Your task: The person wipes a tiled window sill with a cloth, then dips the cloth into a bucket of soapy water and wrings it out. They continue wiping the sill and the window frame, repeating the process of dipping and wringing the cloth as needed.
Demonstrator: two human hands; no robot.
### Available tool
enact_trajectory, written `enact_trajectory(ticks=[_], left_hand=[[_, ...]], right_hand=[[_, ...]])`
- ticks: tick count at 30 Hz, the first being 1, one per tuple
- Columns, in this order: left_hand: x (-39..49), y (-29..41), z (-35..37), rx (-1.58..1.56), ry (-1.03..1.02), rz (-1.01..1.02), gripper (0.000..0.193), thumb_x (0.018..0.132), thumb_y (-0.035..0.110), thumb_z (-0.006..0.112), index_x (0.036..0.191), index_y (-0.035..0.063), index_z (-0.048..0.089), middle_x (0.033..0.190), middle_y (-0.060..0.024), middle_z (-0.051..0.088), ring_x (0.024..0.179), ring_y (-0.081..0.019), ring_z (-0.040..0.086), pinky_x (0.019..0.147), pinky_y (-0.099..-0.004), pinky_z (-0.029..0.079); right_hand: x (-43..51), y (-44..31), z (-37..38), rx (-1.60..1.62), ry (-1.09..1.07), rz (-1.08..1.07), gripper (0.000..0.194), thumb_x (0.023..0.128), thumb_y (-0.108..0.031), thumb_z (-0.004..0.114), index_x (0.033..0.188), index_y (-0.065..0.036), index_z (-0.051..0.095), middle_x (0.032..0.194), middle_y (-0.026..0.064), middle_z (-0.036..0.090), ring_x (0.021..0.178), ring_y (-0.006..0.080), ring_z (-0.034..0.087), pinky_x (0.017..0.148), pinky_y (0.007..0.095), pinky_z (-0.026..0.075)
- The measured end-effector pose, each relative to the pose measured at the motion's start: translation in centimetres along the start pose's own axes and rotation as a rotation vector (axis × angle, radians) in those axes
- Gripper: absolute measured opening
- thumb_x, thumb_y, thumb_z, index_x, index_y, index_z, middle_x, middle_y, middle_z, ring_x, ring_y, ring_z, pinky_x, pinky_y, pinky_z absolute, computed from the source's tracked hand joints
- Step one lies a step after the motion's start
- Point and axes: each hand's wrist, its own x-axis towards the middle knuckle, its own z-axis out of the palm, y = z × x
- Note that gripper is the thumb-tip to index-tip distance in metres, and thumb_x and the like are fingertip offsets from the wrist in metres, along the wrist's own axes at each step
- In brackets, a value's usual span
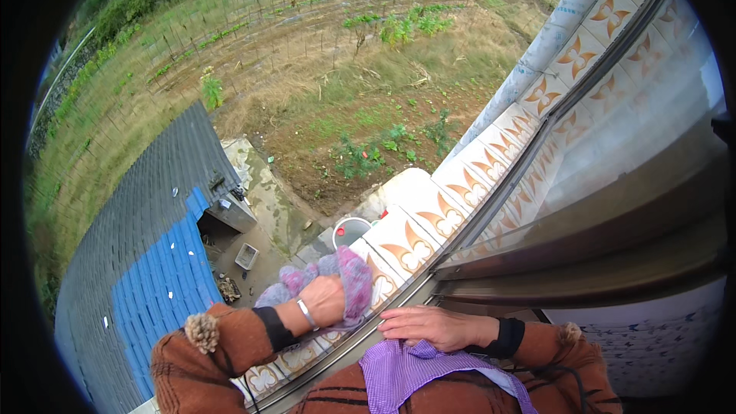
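Note:
My left hand (pixel 325 301) is closed on a crumpled pink-and-grey cloth (pixel 356 279), just outside the window. The cloth lies against the outer ledge of white tiles with an orange pattern (pixel 411 241), and part of it hangs past the ledge's outer edge. A metal bracelet circles my left wrist. My right hand (pixel 428 325) rests by the metal window track (pixel 405 293), its fingers stretched out and nothing held in them. Purple checked fabric (pixel 402 374) lies over my front, directly below that hand.
Glass window panes (pixel 627 144) stand to the right. Outside the ledge rises a pale pipe (pixel 517 72). Far below are a bucket (pixel 351 233), a white crate (pixel 246 256), a shed roof with grey and blue sheets (pixel 155 253), and a planted field (pixel 322 57).

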Motion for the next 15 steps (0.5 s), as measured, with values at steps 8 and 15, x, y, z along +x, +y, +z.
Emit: enact_trajectory(ticks=[8, 15], left_hand=[[11.6, -2.0, 0.2, 0.121, -0.234, -0.073, 0.017, 0.076, 0.016, 0.058, 0.07, 0.0056, 0.071, 0.077, -0.0209, 0.069, 0.073, -0.0361, 0.069, 0.068, -0.0441, 0.055], [7.3, -1.5, -0.2, 0.131, -0.222, -0.028, 0.012, 0.067, 0.016, 0.063, 0.06, 0.0084, 0.069, 0.071, -0.0176, 0.068, 0.067, -0.0334, 0.068, 0.062, -0.0423, 0.056]], right_hand=[[1.6, 1.0, -0.1, -0.323, 0.008, -0.143, 0.022, 0.089, -0.015, 0.056, 0.106, -0.004, 0.065, 0.119, 0.0097, 0.064, 0.111, 0.0266, 0.062, 0.075, 0.0344, 0.051], [2.3, 1.0, -0.2, -0.361, 0.05, -0.204, 0.017, 0.085, -0.014, 0.06, 0.099, -0.005, 0.064, 0.113, 0.0075, 0.065, 0.105, 0.0238, 0.063, 0.065, 0.0308, 0.049]])
